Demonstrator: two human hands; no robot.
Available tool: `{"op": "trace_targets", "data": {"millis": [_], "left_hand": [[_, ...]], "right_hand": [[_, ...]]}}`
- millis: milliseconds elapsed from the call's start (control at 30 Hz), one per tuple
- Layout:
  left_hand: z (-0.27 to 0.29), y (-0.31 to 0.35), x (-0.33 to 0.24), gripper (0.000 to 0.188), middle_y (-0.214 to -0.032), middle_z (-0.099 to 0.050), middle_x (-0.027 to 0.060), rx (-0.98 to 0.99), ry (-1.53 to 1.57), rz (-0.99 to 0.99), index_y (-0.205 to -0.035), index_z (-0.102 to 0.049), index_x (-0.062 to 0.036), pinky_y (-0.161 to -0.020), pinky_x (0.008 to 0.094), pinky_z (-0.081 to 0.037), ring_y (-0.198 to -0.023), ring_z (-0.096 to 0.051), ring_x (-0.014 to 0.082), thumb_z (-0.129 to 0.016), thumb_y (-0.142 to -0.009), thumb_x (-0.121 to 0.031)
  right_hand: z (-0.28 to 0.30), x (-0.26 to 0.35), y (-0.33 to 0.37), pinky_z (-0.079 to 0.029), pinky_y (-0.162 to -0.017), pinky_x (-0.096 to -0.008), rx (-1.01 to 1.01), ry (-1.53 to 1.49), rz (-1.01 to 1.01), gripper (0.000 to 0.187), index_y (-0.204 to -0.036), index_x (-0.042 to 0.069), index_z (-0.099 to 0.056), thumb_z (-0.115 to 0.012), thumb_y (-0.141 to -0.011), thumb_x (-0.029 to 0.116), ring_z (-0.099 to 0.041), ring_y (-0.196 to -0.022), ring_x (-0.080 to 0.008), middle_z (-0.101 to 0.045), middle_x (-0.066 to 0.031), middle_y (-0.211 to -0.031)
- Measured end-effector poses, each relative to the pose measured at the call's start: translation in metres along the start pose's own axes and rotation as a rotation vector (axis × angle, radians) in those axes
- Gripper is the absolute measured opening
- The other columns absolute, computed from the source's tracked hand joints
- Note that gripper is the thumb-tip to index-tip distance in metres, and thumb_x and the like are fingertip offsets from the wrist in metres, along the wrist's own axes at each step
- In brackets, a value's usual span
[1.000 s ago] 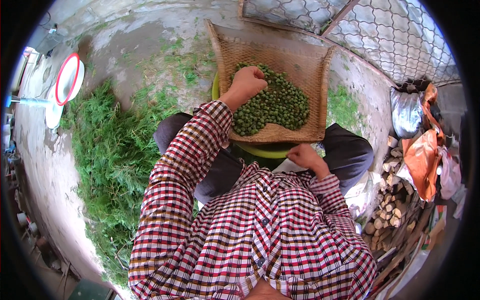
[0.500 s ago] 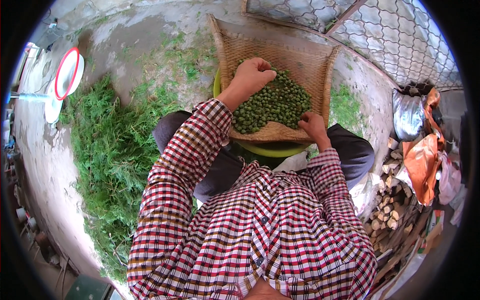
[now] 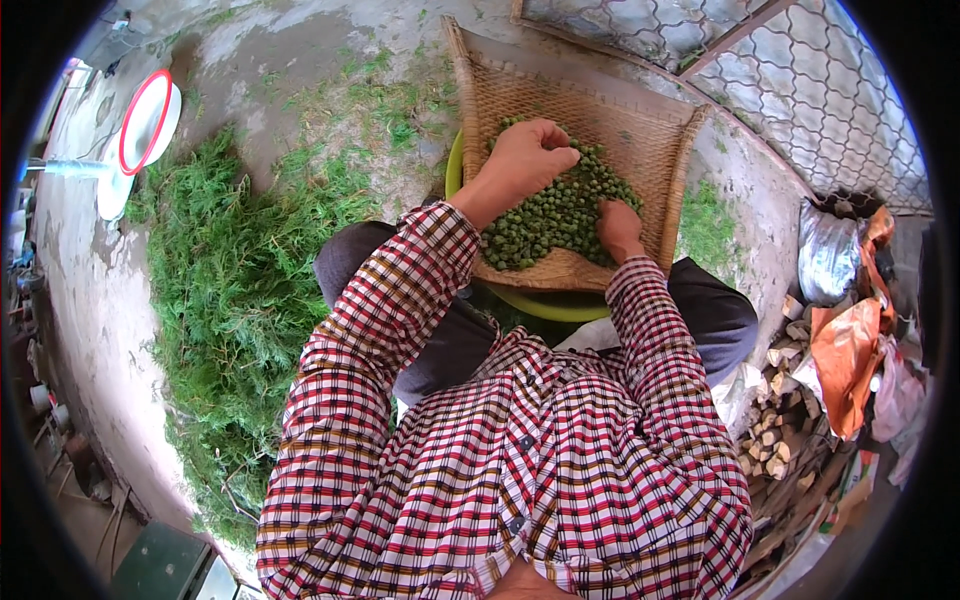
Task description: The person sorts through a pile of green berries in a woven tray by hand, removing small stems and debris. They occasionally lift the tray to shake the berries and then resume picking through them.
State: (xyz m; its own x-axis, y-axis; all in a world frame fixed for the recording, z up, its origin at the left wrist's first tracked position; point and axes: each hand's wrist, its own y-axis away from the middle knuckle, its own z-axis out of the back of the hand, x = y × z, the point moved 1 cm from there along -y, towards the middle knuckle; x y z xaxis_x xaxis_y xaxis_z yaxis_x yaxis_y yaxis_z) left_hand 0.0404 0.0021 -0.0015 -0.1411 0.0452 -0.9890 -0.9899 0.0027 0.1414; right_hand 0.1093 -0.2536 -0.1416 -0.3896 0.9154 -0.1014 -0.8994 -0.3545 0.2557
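A woven wicker scoop basket point(image 3: 590, 105) rests in front of me over a yellow-green basin point(image 3: 545, 305). Small round green cones or berries point(image 3: 545, 225) lie heaped in it. My left hand point(image 3: 525, 168) hovers above the far left of the heap, thumb and fingers brought together. Whatever the pinch may hold is too small to make out. On the right side of the heap my right hand point(image 3: 620, 230) reaches down among the green pieces, its fingers curled. Its fingertips are partly hidden, so anything between them does not show.
Cut green branches point(image 3: 240, 300) pile up on my left. A white basin with a red rim point(image 3: 150, 122) stands at the far left. To my right lie split firewood point(image 3: 775, 440), an orange bag point(image 3: 845, 345) and a silvery bag point(image 3: 828, 255). Wire mesh point(image 3: 830, 90) borders the far right.
My right hand has moved inward and farther from me, from the heap's near right edge onto the green pieces. My left hand stays pinched over about the same part of the basket.
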Motion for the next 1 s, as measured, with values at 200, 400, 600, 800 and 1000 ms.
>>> {"op": "trace_targets", "data": {"millis": [200,400,600,800,1000], "left_hand": [[-0.001,0.0,0.001,0.026,-0.084,-0.056,0.0035,0.024,0.013,0.017,-0.097,-0.057,0.0011,-0.065,0.0243,-0.043,-0.074,-0.051,0.0101,-0.06,-0.081,-0.02],[-0.002,0.002,-0.001,0.026,-0.085,-0.056,0.0038,0.041,-0.008,0.023,-0.097,-0.057,0.0011,-0.065,0.0246,-0.043,-0.074,-0.051,0.0102,-0.06,-0.082,-0.02],[-0.004,0.002,0.001,0.027,-0.086,-0.057,0.0045,0.051,-0.051,0.028,-0.098,-0.057,0.0012,-0.066,0.0253,-0.044,-0.075,-0.052,0.0107,-0.06,-0.082,-0.02],[-0.003,0.001,0.004,0.028,-0.086,-0.058,0.0053,0.045,-0.048,0.013,-0.097,-0.058,0.0017,-0.068,0.0256,-0.044,-0.077,-0.053,0.0112,-0.06,-0.081,-0.021],[0.0,0.004,0.002,0.03,-0.088,-0.059,0.0063,0.026,-0.064,0.0,-0.099,-0.058,0.0027,-0.069,0.0253,-0.044,-0.077,-0.054,0.0116,-0.06,-0.081,-0.021]], "right_hand": [[0.004,-0.017,0.015,-0.046,-0.062,-0.0417,-0.085,-0.395,-0.078,0.013,-0.075,0.002,-0.061,-0.062,-0.072,0.014,-0.058,-0.068,-0.0292,-0.059,-0.0151,-0.071],[0.015,-0.026,0.029,-0.046,-0.063,-0.04,0.033,-0.672,-0.117,0.014,-0.07,0.001,-0.059,-0.062,-0.072,0.015,-0.056,-0.065,-0.0282,-0.058,-0.0145,-0.07],[0.0,-0.001,0.029,-0.046,-0.062,-0.0403,0.107,-0.461,0.018,0.007,-0.073,0.003,-0.06,-0.061,-0.071,0.01,-0.057,-0.067,-0.029,-0.059,-0.0144,-0.072],[-0.004,0.027,0.023,-0.047,-0.061,-0.0421,0.044,-0.268,0.027,0.01,-0.079,0.001,-0.06,-0.063,-0.072,0.009,-0.058,-0.069,-0.032,-0.06,-0.0168,-0.077],[0.001,0.043,0.028,-0.047,-0.061,-0.0441,0.071,-0.055,-0.014,0.016,-0.089,0.004,-0.062,-0.062,-0.074,0.011,-0.059,-0.072,-0.0314,-0.061,-0.0162,-0.08]]}}
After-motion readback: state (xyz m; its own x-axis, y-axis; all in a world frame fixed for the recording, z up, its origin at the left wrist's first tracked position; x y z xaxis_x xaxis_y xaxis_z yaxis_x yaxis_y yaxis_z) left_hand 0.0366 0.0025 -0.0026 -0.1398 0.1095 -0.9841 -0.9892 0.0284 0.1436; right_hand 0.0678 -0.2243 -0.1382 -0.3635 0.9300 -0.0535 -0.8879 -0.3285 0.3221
